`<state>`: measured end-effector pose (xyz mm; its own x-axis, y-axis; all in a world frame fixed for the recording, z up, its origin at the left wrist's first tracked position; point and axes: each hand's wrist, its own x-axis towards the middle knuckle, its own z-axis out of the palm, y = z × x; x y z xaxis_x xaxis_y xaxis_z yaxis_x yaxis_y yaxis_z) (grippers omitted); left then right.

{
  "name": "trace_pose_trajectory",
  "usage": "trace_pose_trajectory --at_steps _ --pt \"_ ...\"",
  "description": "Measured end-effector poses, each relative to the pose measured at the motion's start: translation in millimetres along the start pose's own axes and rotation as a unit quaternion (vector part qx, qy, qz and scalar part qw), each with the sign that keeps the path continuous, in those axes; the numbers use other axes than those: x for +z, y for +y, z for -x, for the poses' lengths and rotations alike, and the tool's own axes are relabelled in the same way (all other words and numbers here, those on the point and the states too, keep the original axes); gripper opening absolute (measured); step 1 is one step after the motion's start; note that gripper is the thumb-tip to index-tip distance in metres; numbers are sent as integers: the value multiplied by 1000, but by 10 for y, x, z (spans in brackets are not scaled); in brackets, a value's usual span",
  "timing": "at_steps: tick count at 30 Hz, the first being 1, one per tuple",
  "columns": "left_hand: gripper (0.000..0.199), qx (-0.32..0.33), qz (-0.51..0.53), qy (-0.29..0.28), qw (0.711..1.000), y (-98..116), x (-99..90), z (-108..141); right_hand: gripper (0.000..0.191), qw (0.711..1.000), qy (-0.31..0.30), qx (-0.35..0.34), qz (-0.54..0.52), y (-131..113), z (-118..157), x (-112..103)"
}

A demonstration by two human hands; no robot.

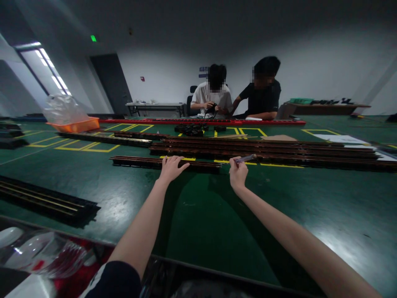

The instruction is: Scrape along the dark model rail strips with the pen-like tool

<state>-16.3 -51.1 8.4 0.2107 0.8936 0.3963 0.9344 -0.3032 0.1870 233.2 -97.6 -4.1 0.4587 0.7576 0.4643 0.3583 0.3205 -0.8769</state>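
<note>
My left hand (171,169) lies with its fingers spread on a long dark slotted strip (136,161), which runs left to right across the green table. A little right of the strip's end, my right hand (238,173) is closed around a pen-like tool (245,159) with a clear barrel. The tool points to the right and slightly up; its other end is hidden in my fingers. Just behind both hands lies a stack of long dark strips (266,151) with reddish-brown edges.
More dark strips (46,200) lie at the near left. An orange tray (89,124) holds clear plastic bags. A heap of black parts (190,129) and a red strip (279,122) lie farther back. Papers (341,138) are at right. Two people sit across the table (201,215).
</note>
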Motion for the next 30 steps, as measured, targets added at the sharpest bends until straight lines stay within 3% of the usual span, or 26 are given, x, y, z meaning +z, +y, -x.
trace_pose_trajectory --at_steps 7,12,17,22,26,30 --pt "39 -10 5 -18 1000 -144 92 -78 37 997 25 -34 71 -125 75 24" --pt "38 -12 9 2 1000 -81 116 -72 26 992 -10 -86 90 -168 100 16" --pt "40 2 27 -2 1000 56 130 -68 28 982 -18 -134 136 -211 126 11" --pt "43 20 32 1 999 258 134 -31 24 964 -100 -192 153 -143 102 69" --pt "40 28 26 9 999 404 143 10 11 951 -157 -214 158 -52 66 120" --pt "41 34 30 10 999 470 168 25 10 930 -180 -211 239 -25 38 129"
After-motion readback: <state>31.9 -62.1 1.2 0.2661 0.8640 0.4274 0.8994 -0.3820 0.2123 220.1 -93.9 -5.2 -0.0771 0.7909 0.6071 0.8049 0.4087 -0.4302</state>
